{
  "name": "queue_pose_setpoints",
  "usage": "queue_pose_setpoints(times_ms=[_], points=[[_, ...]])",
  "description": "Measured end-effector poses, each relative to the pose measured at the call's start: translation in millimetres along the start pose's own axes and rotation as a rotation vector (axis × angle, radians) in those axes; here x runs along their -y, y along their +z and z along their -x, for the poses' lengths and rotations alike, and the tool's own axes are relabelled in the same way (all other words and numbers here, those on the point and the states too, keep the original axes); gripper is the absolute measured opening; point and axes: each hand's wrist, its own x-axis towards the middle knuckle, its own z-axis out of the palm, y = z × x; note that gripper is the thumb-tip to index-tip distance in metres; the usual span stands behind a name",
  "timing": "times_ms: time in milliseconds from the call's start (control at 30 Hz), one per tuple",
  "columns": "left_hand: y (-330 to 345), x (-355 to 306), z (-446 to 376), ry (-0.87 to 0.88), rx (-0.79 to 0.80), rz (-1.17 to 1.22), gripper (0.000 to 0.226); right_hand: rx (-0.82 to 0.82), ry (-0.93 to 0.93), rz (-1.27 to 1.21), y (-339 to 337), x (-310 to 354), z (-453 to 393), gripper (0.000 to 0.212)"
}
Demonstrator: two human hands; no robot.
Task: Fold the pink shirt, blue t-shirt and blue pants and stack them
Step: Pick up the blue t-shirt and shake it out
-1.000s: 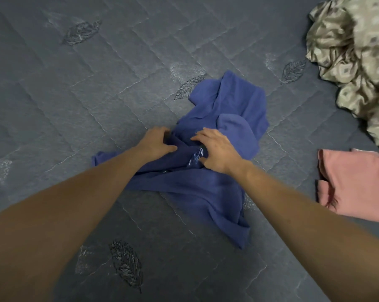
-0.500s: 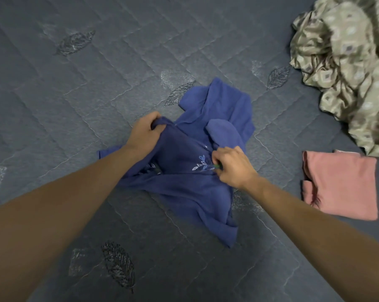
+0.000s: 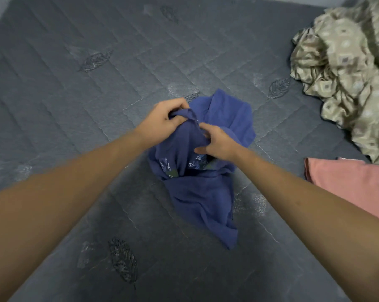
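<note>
Gripping: left hand (image 3: 162,120) bunches a raised edge of the crumpled blue cotton t-shirt (image 3: 203,188)
Right hand (image 3: 219,141): fingers curl into the same cloth, just beside the left
Garment: hangs from both hands onto the grey quilted mattress (image 3: 97,94)
Folded pink shirt (image 3: 345,182): right of the right forearm
Risk: grips so close together may leave it twisted, not spread flat

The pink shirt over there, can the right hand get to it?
Probably yes. The pink shirt lies folded on the mattress with nothing across it, but the right hand grips the blue garment and must let go.
</note>
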Motion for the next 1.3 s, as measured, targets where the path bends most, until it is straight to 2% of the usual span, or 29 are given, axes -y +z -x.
queue_pose_setpoints(times_ms=[67,133,333,533,600,700,833,933,1133,1300], points=[[-5,-9,1,0.002,-0.029,-0.02,0.01,-0.009,-0.003,0.09,-5,4,3,0.029],[-10,-15,2,-0.005,-0.097,-0.052,0.011,-0.044,0.039,0.143,-14,-2,11,0.024],[-28,-45,11,-0.025,-0.226,-0.136,0.01,0.005,0.102,0.47,-59,-1,49,0.031],[-30,-80,30,0.013,-0.252,-0.238,0.01,0.352,0.239,0.66,-82,15,79,0.045],[-28,-82,42,0.003,-0.248,-0.263,0.01,0.365,0.239,0.675,-78,9,89,0.043],[-28,-78,64,-0.023,-0.226,-0.318,0.008,0.211,0.197,0.567,-73,-5,102,0.035],[-34,-69,88,-0.052,-0.206,-0.355,0.009,-0.096,0.158,0.181,-74,-21,122,0.029],[-43,-71,99,-0.043,-0.186,-0.361,0.012,-0.21,0.138,-0.027,-77,-11,143,0.012],[-81,-117,113,0.021,-0.159,-0.358,0.014,-0.308,0.144,-0.202,-98,67,192,0.01],[-133,-187,123,0.099,-0.196,-0.364,0.016,-0.508,0.056,-0.126,-127,139,231,0.013]])
